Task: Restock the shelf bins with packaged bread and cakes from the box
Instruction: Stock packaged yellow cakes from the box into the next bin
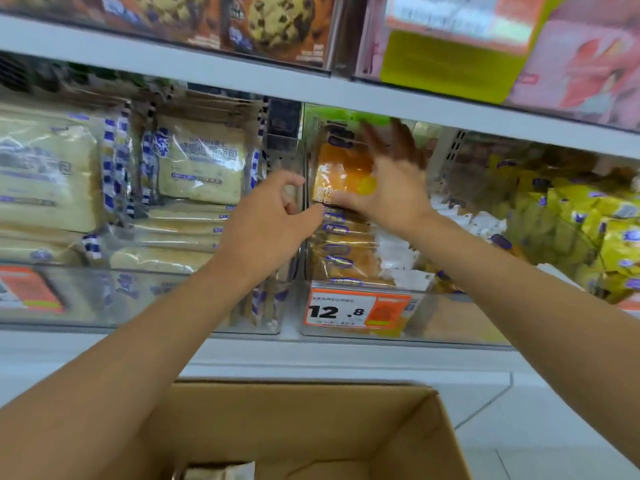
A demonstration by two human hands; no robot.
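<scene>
Right hand (388,188), fingers spread, is pressing orange bread pack (341,171) upright into clear bin (426,327), likely to seat it facing out; left hand (273,216) is hovering curled beside it, grip unclear.

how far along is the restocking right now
Done: the clear bin holds a row of orange bread packs. In hand: the right hand presses an upright orange pack in it, left hand curled beside. Left: one pale pack shows in the cardboard box.

Left grip (273,220) reaches forward with fingers curled, right grip (384,181) beside it flat, fingers splayed upward
</scene>
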